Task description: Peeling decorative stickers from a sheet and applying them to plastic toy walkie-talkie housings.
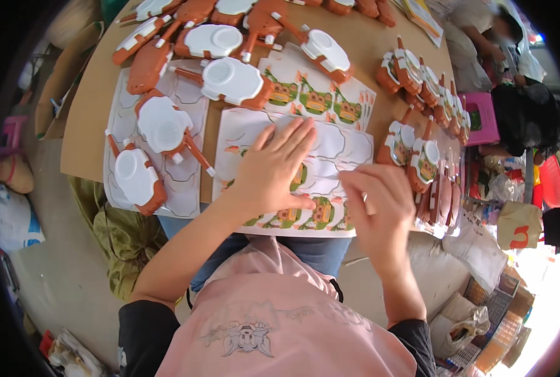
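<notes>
Checking from my end: where's the sticker sheet [339, 146]?

Centre of the frame; I see the left hand [275, 169] flat on it, fingers spread, gripping nothing.

And the right hand [380, 204]?

Half-curled over the sheet's right side, thumb near fingertips; I can't tell whether it pinches anything.

Around them?

I see brown-and-white plastic toys [229, 80] at upper left, and green-pictured toys [426, 162] right of centre, all on the brown tabletop [82, 144].
</notes>
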Demonstrator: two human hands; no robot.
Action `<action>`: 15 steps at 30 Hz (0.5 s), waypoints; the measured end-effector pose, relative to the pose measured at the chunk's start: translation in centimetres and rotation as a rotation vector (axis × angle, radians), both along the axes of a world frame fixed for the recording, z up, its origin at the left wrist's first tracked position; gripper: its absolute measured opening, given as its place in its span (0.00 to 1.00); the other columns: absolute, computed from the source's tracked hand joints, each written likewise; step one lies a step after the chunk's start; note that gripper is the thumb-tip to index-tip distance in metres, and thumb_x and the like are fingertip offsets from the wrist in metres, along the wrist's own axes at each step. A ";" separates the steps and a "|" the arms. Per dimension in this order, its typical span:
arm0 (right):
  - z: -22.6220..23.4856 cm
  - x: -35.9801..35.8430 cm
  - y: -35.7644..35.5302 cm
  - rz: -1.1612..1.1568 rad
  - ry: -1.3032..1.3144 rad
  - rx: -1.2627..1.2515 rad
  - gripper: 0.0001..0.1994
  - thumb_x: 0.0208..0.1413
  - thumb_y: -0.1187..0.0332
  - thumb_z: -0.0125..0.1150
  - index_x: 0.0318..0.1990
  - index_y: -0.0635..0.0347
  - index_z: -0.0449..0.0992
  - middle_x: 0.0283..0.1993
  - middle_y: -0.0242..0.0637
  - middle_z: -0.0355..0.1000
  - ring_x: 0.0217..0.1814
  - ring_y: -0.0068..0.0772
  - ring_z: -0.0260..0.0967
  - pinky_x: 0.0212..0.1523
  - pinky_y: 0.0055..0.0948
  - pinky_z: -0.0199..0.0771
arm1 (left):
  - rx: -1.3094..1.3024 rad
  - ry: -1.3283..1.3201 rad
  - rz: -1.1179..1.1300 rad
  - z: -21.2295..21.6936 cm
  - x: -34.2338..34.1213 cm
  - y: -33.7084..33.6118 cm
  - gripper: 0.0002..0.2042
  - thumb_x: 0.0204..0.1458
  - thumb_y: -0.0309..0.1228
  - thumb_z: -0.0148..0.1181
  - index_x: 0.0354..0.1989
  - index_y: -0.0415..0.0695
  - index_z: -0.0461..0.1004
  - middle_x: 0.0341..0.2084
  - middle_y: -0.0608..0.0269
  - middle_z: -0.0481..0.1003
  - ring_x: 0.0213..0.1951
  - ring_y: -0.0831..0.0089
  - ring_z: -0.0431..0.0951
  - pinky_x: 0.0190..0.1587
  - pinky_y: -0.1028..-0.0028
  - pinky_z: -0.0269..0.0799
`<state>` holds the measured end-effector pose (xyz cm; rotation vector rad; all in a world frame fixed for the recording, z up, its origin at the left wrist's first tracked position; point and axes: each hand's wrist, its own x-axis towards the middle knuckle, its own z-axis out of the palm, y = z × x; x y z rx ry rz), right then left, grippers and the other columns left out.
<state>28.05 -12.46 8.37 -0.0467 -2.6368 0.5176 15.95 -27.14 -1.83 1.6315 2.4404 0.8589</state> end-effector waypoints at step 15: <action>-6.4 -15.7 -4.5 0.133 -0.108 -0.173 0.55 0.34 0.71 0.74 0.72 0.53 0.44 0.47 0.47 0.71 0.47 0.50 0.71 0.49 0.42 0.71 | 0.523 -0.909 0.398 4.6 2.7 -7.6 0.26 0.56 0.28 0.59 0.63 0.41 0.60 0.56 0.56 0.68 0.58 0.68 0.68 0.57 0.68 0.64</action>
